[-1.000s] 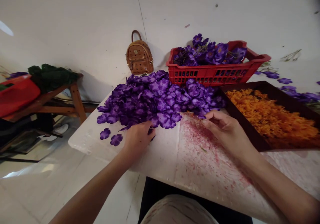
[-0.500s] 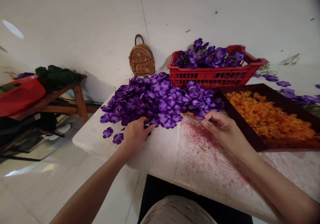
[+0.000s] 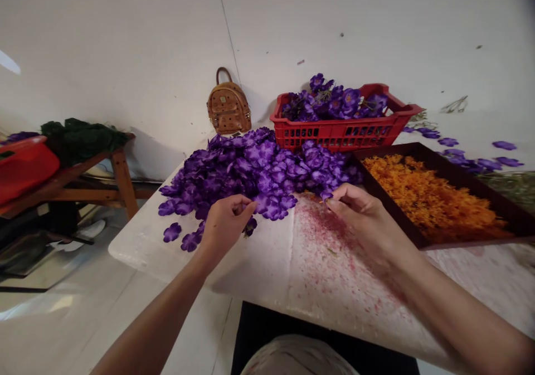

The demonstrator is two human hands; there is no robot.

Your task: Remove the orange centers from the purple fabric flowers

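Observation:
A large heap of purple cloth petals covers the back of the white table. At its front edge my left hand is closed, thumb against the curled fingers. A dark purple flower hangs just below those fingers and seems held by them. To the right, my right hand pinches thumb and forefinger together over the pink-stained tabletop. A tiny orange and purple bit shows at its fingertips, too small to name. A few loose petals lie left of my left hand.
A red crate of purple flowers stands behind the heap. On the right sits a dark tray of orange flower pieces. A small brown backpack leans on the wall; a wooden bench stands left.
The view has shifted slightly, so the table contents appear further left. My left hand has lifted a little from the heap, and more of the dark purple flower shows beneath it.

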